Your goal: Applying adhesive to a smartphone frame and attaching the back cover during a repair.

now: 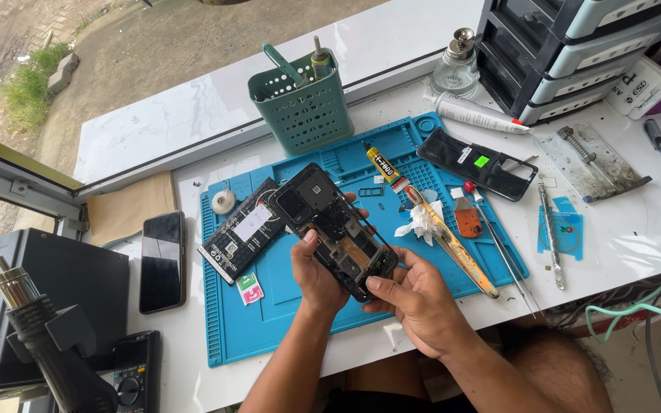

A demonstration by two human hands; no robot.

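Both my hands hold an opened smartphone point(330, 222) with its back cover off and its inner boards showing, above a blue repair mat point(284, 321). My left hand point(317, 271) grips its left edge, thumb on the rim. My right hand point(415, 294) grips the lower end from the right. Just left of the phone a black battery point(240, 232) with a white label lies on the mat. The black back cover point(477, 164) rests at the mat's far right corner.
A glue tube point(384, 168), crumpled tissue point(420, 222), a long pry tool point(453, 248) and tweezers point(506, 260) lie right of the phone. A green tool basket point(304, 107), a second phone point(162, 260), a hot-air nozzle point(40, 321), a multimeter point(133, 375) and drawer units point(575, 53) surround the mat.
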